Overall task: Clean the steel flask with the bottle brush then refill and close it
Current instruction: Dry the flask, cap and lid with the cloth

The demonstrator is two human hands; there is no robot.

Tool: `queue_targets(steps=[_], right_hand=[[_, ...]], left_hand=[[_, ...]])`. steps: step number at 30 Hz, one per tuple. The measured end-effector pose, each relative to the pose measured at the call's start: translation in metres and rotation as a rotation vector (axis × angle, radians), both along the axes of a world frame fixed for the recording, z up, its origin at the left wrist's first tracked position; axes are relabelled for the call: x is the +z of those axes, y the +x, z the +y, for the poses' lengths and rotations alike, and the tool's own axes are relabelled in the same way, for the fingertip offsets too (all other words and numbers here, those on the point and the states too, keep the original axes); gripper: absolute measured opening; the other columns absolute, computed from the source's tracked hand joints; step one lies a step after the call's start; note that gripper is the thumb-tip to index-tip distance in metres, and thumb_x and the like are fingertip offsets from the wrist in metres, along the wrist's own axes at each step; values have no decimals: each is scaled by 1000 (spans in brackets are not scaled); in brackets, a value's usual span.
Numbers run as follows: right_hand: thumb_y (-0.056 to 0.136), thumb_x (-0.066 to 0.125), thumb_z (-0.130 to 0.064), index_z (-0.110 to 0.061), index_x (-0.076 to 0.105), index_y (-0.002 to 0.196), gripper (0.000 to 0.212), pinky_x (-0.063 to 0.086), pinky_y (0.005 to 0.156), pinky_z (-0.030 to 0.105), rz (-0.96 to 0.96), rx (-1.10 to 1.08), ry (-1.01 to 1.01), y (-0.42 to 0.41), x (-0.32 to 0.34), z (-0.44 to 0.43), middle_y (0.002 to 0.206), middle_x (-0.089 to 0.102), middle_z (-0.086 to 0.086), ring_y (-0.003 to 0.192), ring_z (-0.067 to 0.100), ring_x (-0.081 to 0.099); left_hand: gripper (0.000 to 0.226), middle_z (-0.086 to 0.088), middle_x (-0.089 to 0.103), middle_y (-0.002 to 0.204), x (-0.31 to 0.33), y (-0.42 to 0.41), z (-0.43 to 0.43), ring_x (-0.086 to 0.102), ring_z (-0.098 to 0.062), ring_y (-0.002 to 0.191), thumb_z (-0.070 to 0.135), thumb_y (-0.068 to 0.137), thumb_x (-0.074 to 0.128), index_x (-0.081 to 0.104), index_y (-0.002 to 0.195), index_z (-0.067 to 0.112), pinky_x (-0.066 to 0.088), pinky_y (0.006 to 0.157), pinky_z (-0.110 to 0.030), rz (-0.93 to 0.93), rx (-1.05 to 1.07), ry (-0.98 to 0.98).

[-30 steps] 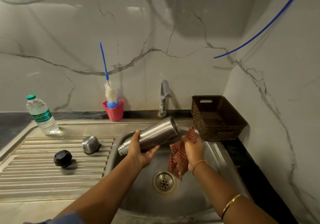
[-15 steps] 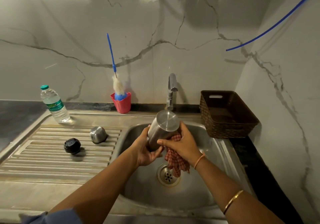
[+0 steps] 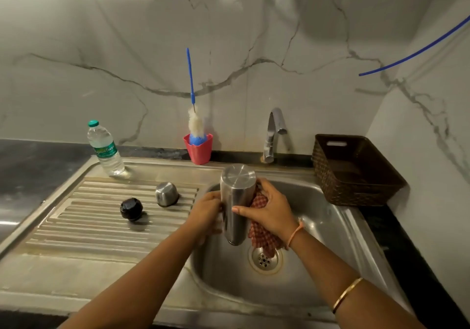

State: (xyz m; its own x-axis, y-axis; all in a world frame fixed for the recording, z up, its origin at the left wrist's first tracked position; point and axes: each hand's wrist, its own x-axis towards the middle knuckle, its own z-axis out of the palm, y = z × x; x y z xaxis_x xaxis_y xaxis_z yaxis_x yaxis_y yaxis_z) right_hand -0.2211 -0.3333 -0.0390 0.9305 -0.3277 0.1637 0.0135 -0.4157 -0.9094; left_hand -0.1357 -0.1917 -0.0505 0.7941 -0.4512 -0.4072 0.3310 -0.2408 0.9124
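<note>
Squarely over the sink (image 3: 318, 214), two hands hold an upturned steel flask (image 3: 237, 201) at the centre of the frame.
The left hand (image 3: 207, 210) grips the flask's left side, fingers curled round it. The right hand (image 3: 272, 209) clasps a red checked cloth (image 3: 263, 237) against its right side, thumb across the steel. The flask's base faces up and its mouth points down into the basin. Left of centre, a steel cap (image 3: 166, 194) and a black stopper (image 3: 131, 209) lie apart on the ribbed draining board (image 3: 89, 227). Behind them, the bottle brush (image 3: 195, 122) stands in a red cup (image 3: 199, 152) by the wall, with a water bottle (image 3: 105, 148) further left.
</note>
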Motion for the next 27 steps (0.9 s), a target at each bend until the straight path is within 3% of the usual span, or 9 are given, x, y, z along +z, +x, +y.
queue_targets(steps=[2,4,7,13,16,18,20,22,27], right_hand=[[59,85,-38,-34,50,121,71,46,100,34,7,-35,-4,3,4,7,121,59,-13,114,6,54],[60,85,-34,-36,49,117,67,46,98,31,18,-70,-18,11,15,19,115,59,-17,111,6,55],[61,85,-30,-34,49,114,65,44,91,24,49,-90,-48,25,36,49,105,56,-21,105,5,54],[62,85,-25,-21,58,114,58,48,85,18,-6,-155,-18,60,49,137,107,65,-10,102,7,61],[67,82,-19,-20,55,115,55,49,77,9,-5,-149,15,70,52,175,104,63,-14,98,-1,59],[67,81,-20,-23,55,115,55,50,86,18,13,-143,45,75,51,193,107,63,-13,102,3,59],[64,82,-26,-24,56,117,59,49,94,33,40,-150,60,80,49,206,112,64,-7,108,12,59],[65,81,-27,-26,56,118,58,49,94,37,70,-162,78,84,47,213,107,67,-3,105,13,61],[68,81,-29,-23,53,122,60,49,87,30,109,-310,99,94,34,224,107,65,2,104,16,59]], left_hand=[[24,-11,67,104,4,0,9,65,-32,98,14,92,51,60,112,25,55,83,-47,-130,-61,-37],[44,4,62,111,4,2,24,60,-17,106,11,86,62,50,123,31,52,89,-37,-276,-195,-26],[72,10,53,122,1,12,50,51,-14,118,8,77,73,37,133,36,47,99,-39,-371,-264,-86],[73,27,51,99,11,54,122,52,9,90,20,66,84,39,121,36,44,72,-10,-603,-164,-138],[77,28,51,100,16,75,162,53,9,90,27,62,87,38,120,39,45,71,-11,-632,-188,-149],[81,25,50,104,23,85,186,53,5,90,26,62,87,38,125,37,47,72,-12,-629,-231,-132],[86,15,52,113,29,97,209,53,-6,98,26,63,87,37,133,32,52,80,-25,-609,-274,-91],[89,10,49,118,32,106,230,51,-11,104,24,65,86,33,135,31,52,85,-33,-577,-300,-71],[87,8,50,113,34,133,277,51,-11,102,10,69,81,27,132,34,45,79,-23,-543,-331,-82]])
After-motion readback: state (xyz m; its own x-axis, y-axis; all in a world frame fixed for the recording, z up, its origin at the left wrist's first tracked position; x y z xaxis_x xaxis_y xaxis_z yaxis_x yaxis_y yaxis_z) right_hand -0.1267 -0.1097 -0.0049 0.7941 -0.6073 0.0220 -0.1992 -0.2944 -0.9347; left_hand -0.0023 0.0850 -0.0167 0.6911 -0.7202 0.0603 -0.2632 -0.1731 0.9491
